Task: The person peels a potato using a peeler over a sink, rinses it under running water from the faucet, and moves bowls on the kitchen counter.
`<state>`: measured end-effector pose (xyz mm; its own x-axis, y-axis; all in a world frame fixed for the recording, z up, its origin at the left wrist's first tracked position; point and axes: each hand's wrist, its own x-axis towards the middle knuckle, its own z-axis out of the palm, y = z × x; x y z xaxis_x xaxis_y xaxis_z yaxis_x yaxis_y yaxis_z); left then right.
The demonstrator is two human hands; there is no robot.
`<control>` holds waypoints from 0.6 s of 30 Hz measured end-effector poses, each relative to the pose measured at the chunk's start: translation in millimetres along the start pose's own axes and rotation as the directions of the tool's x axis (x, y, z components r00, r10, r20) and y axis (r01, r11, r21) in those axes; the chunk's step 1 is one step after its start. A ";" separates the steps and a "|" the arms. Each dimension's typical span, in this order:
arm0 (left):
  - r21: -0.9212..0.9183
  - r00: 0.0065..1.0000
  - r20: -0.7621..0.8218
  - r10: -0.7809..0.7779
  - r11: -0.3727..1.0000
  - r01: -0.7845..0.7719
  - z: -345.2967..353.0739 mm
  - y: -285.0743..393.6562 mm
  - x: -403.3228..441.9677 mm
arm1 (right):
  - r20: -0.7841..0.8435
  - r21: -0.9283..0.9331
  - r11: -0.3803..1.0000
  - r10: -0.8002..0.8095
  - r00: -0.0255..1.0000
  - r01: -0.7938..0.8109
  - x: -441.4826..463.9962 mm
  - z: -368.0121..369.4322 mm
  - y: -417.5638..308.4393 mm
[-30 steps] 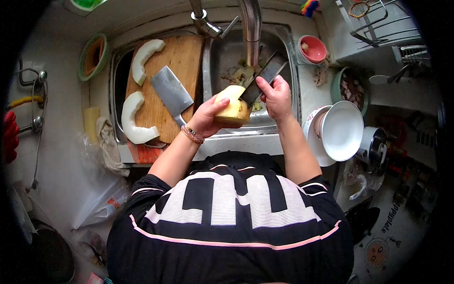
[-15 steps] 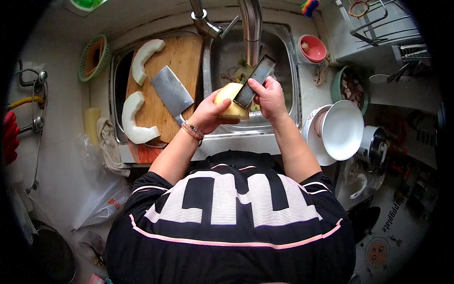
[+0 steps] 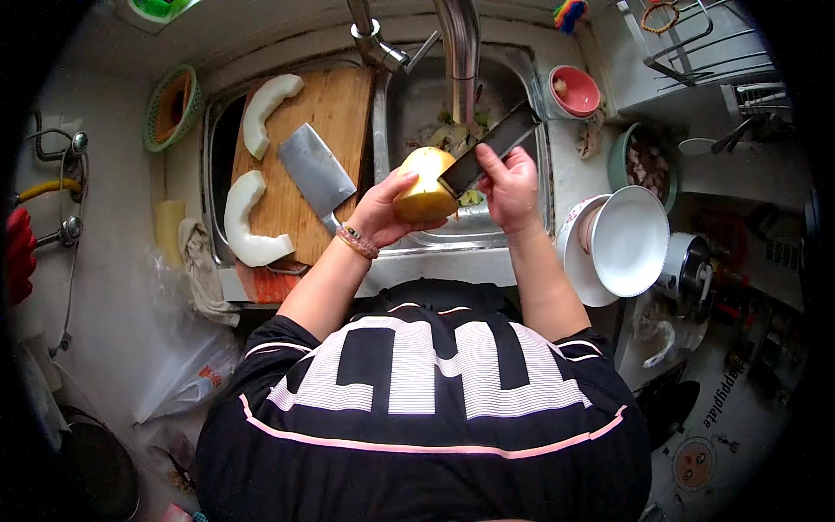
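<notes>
My left hand (image 3: 388, 209) is wrapped round a large, partly peeled potato (image 3: 424, 187) with yellow flesh and brownish skin, held over the front of the sink. In my right hand (image 3: 511, 190) is a flat, dark rectangular metal peeler (image 3: 496, 148), pinched between thumb and fingers. Its lower left end meets the potato's right side, while the far end points up toward the sink's right rim. Peelings (image 3: 448, 137) lie in the sink basin (image 3: 409, 100) beyond my hands.
On the left, a wooden cutting board (image 3: 335, 104) carries a cleaver (image 3: 315, 170) and two curved white melon pieces (image 3: 252, 222). The faucet (image 3: 461, 61) hangs over the basin. At right stand white bowls (image 3: 631, 239), a pink bowl (image 3: 576, 90) and a green bowl of meat (image 3: 644, 161).
The peeler has swung and shifted to the right, so less of it overlaps the potato. My right hand moved slightly right and down. The potato has turned in my left hand, showing more brownish skin.
</notes>
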<state>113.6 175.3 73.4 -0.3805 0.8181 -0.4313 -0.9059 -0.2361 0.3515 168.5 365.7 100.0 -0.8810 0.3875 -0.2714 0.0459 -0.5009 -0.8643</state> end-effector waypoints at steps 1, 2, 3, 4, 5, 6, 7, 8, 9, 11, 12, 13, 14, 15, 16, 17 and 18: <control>0.007 1.000 -0.011 0.009 1.000 -0.009 1.1 -1.5 0.1 | 0.052 -0.014 1.000 0.021 0.998 -0.020 -3.8 3.3 1.7; 0.041 0.999 -0.035 0.012 0.999 -0.011 4.2 -1.0 -0.5 | 0.088 -0.053 0.998 0.042 0.995 -0.037 -7.1 8.9 0.2; 0.065 1.000 -0.006 0.017 0.998 -0.016 4.9 -0.4 -0.4 | 0.119 -0.111 0.994 0.025 0.993 -0.012 -7.3 7.4 4.7; 0.089 1.000 0.024 0.019 0.996 -0.021 5.4 -0.1 -0.3 | 0.151 -0.083 0.996 0.048 0.987 -0.035 -7.2 6.4 4.4; 0.113 0.998 0.054 0.021 0.993 -0.027 5.5 -0.3 -0.5 | 0.184 -0.057 0.997 0.069 0.981 -0.059 -6.5 5.1 3.3; 0.122 0.996 0.087 0.014 0.992 -0.025 4.5 -0.2 -3.0 | 0.128 -0.066 0.997 0.043 0.991 -0.035 -3.2 3.7 -0.5; 0.133 0.993 0.121 0.005 0.991 -0.022 5.2 -0.5 -6.2 | 0.070 -0.076 0.997 0.014 0.997 -0.009 2.4 2.6 -4.2; 0.119 0.996 0.085 0.022 0.992 -0.032 9.3 -3.3 -8.5 | 0.060 0.089 0.996 -0.002 0.998 -0.004 8.5 5.0 -3.8; 0.124 0.997 0.077 0.020 0.992 -0.029 6.7 -5.0 -8.7 | -0.014 -0.262 0.961 -0.095 0.995 0.088 21.1 -5.4 1.7; 0.143 0.998 0.063 0.014 0.989 -0.023 -4.9 -7.7 -7.9 | -0.046 -0.832 0.536 -0.325 0.944 0.144 48.8 -46.2 24.2; 0.107 0.993 0.106 0.049 0.992 -0.061 -10.4 -13.5 -8.1 | -0.168 -0.781 0.613 -0.389 0.906 0.118 59.0 -59.8 28.4; 0.034 0.986 0.165 0.031 0.999 -0.037 -0.5 -9.5 -13.3 | -0.293 -0.721 0.686 -0.425 0.857 0.094 65.1 -73.7 34.2; 0.039 0.987 0.158 0.041 0.998 -0.048 1.8 -8.4 -14.3 | -0.306 -0.596 0.783 -0.425 0.852 0.176 72.1 -87.1 41.1; 0.040 0.989 0.141 0.051 0.998 -0.058 1.8 -9.0 -16.8 | -0.377 -0.474 0.874 -0.308 0.874 0.104 50.5 -49.9 7.2; 0.076 0.997 0.067 0.049 0.996 -0.054 2.9 -5.7 -15.8 | -0.331 -0.344 0.935 -0.209 0.920 0.089 46.7 -48.0 11.8; 0.098 0.998 0.030 0.053 0.994 -0.055 7.2 -2.0 -15.0 | -0.266 -0.209 0.975 -0.134 0.955 0.078 49.9 -45.8 10.7; 0.135 0.998 0.018 0.065 0.989 -0.067 5.4 0.2 -11.5 | -0.206 -0.151 0.988 -0.038 0.978 0.006 40.1 -27.9 -0.4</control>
<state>118.8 168.8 82.9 -0.4354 0.8104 -0.3920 -0.8448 -0.2174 0.4889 146.3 403.1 77.6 -0.7664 0.5570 -0.3199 0.1111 -0.3755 -0.9201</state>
